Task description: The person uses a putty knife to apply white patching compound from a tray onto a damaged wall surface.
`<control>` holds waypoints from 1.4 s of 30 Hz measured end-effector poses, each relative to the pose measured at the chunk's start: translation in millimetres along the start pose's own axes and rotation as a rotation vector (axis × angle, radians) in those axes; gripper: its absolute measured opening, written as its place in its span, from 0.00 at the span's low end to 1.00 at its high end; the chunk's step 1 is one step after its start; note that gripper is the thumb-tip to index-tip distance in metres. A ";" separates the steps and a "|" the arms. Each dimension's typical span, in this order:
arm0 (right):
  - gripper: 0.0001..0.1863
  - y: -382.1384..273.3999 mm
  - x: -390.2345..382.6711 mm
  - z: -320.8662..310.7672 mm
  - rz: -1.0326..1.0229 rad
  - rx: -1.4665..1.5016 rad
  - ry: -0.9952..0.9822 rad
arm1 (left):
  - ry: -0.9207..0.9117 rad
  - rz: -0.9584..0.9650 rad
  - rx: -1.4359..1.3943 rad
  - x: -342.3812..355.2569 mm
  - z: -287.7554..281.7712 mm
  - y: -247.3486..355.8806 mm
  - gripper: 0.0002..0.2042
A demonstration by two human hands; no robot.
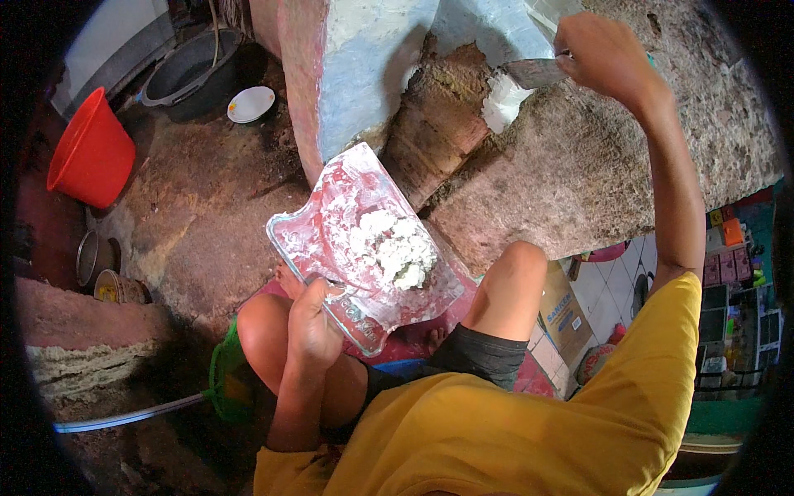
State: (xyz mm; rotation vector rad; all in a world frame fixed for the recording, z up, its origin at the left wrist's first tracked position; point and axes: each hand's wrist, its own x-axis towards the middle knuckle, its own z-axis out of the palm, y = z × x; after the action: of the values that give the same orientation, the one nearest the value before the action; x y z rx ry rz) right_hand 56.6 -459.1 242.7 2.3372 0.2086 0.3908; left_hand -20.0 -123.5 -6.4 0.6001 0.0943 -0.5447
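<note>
Left hand fingers closed around the putty-laden board; right hand, above it, grips a scraper against the wall.

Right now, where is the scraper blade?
In the head view, upper right: the right hand presses the scraper blade against the wall's white filler patch, above the clear board held by the left hand.

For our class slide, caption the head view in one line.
Left hand holds clear plastic tray of white putty; right hand presses metal putty knife to wall.
</note>
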 end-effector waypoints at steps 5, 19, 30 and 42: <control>0.07 1.3 -8.5 -49.5 0.041 -0.035 0.017 | -0.006 -0.034 -0.130 1.9 1.2 -4.5 0.27; 0.07 11.6 -4.4 -12.3 -0.088 0.014 0.044 | 0.022 -0.010 -0.010 -0.5 -1.3 -1.0 0.23; 0.06 -10.9 2.6 -15.1 -0.035 0.014 -0.048 | 0.033 -0.046 -0.047 0.8 -9.3 -3.8 0.22; 0.07 4.4 -1.7 -17.9 -0.070 0.012 0.022 | 0.018 -0.049 -0.087 -0.1 -1.8 -3.4 0.22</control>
State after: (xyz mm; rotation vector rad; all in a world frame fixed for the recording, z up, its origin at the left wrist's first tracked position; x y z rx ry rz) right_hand 49.1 -451.0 257.6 2.3310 0.3025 0.3817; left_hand -21.7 -124.8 -9.6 0.5195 0.1492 -0.5794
